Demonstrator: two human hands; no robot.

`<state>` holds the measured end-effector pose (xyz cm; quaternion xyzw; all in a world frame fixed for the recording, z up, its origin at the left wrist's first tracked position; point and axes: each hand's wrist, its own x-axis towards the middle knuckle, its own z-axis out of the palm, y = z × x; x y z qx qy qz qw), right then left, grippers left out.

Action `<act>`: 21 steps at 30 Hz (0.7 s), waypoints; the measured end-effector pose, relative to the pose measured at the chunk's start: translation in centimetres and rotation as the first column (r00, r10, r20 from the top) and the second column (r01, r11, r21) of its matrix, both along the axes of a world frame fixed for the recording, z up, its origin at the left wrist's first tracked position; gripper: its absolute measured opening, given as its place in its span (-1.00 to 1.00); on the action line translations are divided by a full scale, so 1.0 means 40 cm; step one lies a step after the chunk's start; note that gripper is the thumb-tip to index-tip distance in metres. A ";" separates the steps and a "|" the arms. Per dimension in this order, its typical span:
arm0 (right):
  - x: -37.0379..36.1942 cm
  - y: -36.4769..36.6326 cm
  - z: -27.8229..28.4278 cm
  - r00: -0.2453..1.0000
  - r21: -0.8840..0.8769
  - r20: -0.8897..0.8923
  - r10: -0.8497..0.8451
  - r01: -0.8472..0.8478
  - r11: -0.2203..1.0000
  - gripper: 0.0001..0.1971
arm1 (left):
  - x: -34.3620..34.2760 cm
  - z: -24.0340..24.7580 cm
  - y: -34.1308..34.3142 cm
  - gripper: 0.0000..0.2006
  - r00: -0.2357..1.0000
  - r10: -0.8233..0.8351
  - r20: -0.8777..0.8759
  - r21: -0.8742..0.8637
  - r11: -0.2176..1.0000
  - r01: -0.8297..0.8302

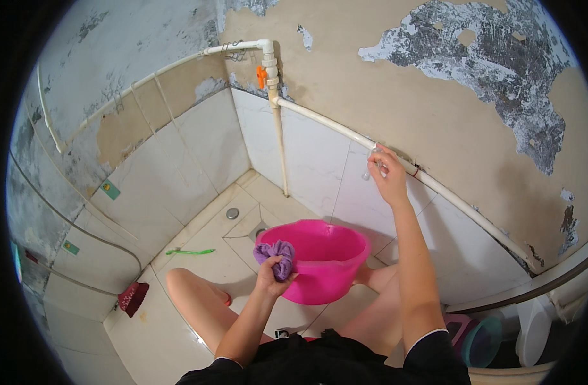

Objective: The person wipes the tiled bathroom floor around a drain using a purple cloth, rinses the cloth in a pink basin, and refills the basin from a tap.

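My left hand (273, 280) is closed round a bunched purple cloth (280, 255) at the left rim of a bright pink basin (319, 282). The basin stands on the tiled floor between my legs, and its far inner wall shows. Out to the right, my right arm reaches up to the wall. There my right hand (390, 178) pinches a small clear, glassy-looking thing (367, 171) just in front of the white pipe (326, 122). What kind of thing this is, I cannot make out. Whether it touches the pipe is also unclear.
A green toothbrush-like stick (190, 251) and a dark red brush head (134, 299) lie on the floor at the left. Beyond the basin are a round drain cover (232, 213) and an orange valve handle (262, 77). Tubs, one teal (483, 340), stand at the lower right.
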<state>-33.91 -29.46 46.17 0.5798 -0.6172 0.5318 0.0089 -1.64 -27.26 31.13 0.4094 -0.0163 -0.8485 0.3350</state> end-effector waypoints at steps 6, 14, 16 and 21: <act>-0.052 -0.005 -0.041 0.917 -0.132 0.265 0.297 -0.270 0.954 -0.85 | 0.019 0.134 0.024 -0.67 0.984 0.071 -0.160 -0.065 0.994 -0.083; -0.049 -0.002 -0.049 0.678 -0.207 0.654 0.334 -0.265 0.942 -0.74 | 0.039 0.223 0.065 -0.59 0.970 0.129 -0.207 -0.011 0.991 -0.134; -0.062 -0.012 -0.060 0.660 -0.198 0.686 0.305 -0.234 0.952 -0.74 | 0.039 0.221 0.071 -0.60 0.970 0.138 -0.199 -0.012 0.990 -0.144; -0.077 -0.029 -0.083 0.635 -0.197 0.723 0.272 -0.188 0.962 -0.74 | 0.043 0.204 0.070 -0.63 0.962 0.177 -0.208 0.065 0.984 -0.167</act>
